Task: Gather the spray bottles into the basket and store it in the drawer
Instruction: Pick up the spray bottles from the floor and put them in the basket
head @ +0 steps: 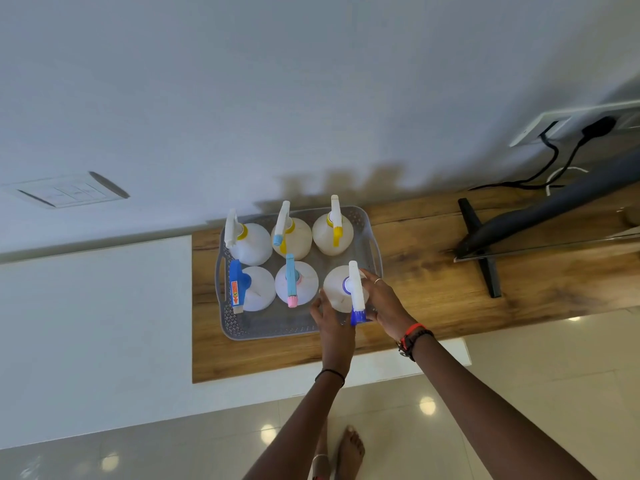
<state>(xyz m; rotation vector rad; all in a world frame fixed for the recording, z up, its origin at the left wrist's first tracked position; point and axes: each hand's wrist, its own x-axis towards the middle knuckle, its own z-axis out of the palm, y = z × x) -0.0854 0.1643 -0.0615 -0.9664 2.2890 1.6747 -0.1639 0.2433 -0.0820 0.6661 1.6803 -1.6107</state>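
The left hand (329, 318) and right hand (385, 303) are curled round the last spray bottle (337, 289) in the basket (270, 332); next the basket should be lifted.

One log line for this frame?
grey basket: six spray bottles inside | left hand, right hand: gripping blue-nozzle bottle | on wooden shelf

inspected, my left wrist: one thin black band (330, 373). my right wrist: a stack of bands (414, 336), orange-red nearest the hand, dark beaded ones behind it, a small pendant hanging below. my right hand (384, 303): a thin pale ring (378, 280) on one finger. forearms bare. one bare foot (351, 450); a pale anklet (320, 458) on the other ankle.
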